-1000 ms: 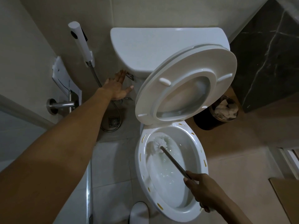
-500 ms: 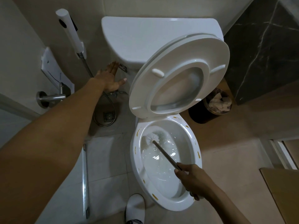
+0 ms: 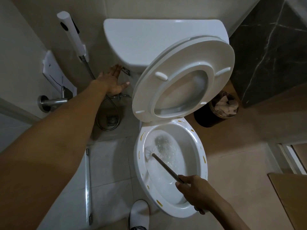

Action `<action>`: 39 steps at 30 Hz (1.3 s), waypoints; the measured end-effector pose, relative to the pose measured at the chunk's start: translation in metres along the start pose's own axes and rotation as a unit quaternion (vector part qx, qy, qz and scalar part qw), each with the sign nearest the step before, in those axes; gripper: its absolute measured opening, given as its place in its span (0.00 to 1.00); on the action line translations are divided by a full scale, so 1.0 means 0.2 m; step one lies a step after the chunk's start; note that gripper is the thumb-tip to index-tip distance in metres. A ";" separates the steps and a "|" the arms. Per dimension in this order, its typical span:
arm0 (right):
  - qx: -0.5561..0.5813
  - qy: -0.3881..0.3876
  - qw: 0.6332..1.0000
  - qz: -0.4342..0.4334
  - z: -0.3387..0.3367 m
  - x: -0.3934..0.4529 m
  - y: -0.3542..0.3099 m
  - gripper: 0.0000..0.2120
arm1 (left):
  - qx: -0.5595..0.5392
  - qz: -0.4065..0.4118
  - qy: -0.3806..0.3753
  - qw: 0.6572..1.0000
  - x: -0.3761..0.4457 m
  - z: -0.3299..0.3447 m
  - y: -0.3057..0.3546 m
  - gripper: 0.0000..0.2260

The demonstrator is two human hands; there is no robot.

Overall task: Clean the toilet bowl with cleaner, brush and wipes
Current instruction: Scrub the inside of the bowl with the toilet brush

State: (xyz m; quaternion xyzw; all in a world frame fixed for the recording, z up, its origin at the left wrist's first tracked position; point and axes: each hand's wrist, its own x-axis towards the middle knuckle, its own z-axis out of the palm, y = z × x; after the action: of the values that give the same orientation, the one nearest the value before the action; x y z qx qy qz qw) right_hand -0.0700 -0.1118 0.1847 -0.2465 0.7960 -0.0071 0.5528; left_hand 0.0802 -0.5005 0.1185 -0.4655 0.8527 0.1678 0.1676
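Inside the bowl (image 3: 197,146), against its left wall, sits the brush (image 3: 150,151) head, water churning beside it. Right hand (image 3: 196,190) grips the brush handle. Left hand (image 3: 113,82), fingers straight, reaches the flush lever (image 3: 125,71) on the tank (image 3: 149,39). Seat (image 3: 184,77) stands raised.

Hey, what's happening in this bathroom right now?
A person is cleaning a toilet. Their right hand grips the toilet brush, whose white head rests against the inner wall of the toilet bowl, where water is churning. Their left hand reaches out with straight fingers to the flush lever on the side of the tank. The seat and lid are raised. A bin with crumpled paper stands beside the toilet.
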 end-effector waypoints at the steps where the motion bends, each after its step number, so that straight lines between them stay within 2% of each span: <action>1: -0.002 -0.001 1.000 0.001 0.00 0.00 0.00 0.20 | 0.003 -0.001 -0.002 1.000 0.00 0.00 0.00 0.37; 16: -0.017 -0.001 1.000 0.002 0.03 0.01 0.02 0.21 | 0.033 -0.009 -0.008 0.999 -0.01 -0.02 0.01 0.37; 39: -0.017 -0.009 1.000 0.013 0.00 0.02 0.02 0.22 | 0.023 -0.010 -0.007 1.000 -0.01 -0.01 0.01 0.37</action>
State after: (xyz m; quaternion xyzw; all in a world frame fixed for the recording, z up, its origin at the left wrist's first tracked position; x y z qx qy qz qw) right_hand -0.0720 -0.1094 0.1804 -0.2457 0.7943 0.0151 0.5554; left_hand 0.0785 -0.4989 0.1211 -0.4688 0.8505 0.1500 0.1855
